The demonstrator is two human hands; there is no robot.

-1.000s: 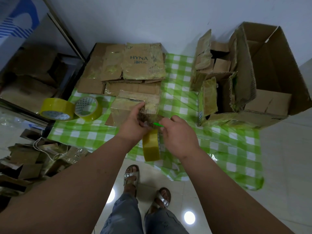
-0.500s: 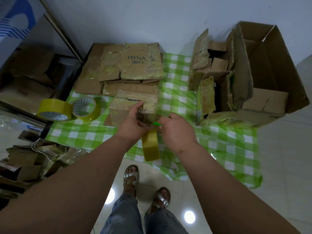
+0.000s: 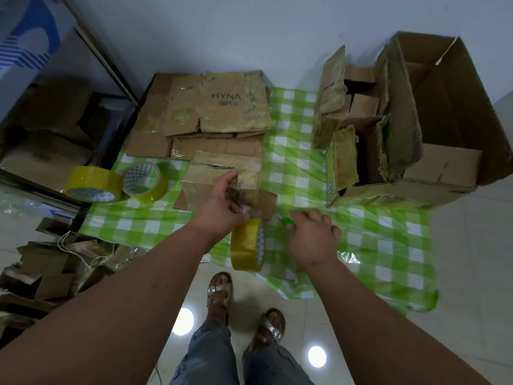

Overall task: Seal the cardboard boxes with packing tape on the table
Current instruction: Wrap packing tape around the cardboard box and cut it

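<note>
A small taped cardboard box [image 3: 219,173] stands on the green checked tablecloth [image 3: 299,162]. My left hand [image 3: 219,204] rests against the box's near side, its forefinger up on the top edge and its thumb pinching a clear strip of tape. A yellow tape roll [image 3: 247,244] hangs on edge just below that hand, over the table's front edge. My right hand [image 3: 312,234] is apart from the box, to the right above the cloth, its fingers curled round a small green tool [image 3: 287,220], most of it hidden.
Two more yellow tape rolls [image 3: 94,184] [image 3: 145,182] lie at the left. Flattened cardboard [image 3: 211,112] is stacked behind the box. Open torn boxes [image 3: 444,115] crowd the right side. Cardboard scraps [image 3: 41,268] litter the floor at left; my feet [image 3: 219,290] stand below.
My right hand has pulled away from the box and tape to the right, taking the green tool with it. My left hand stays at the box and the roll hangs lower.
</note>
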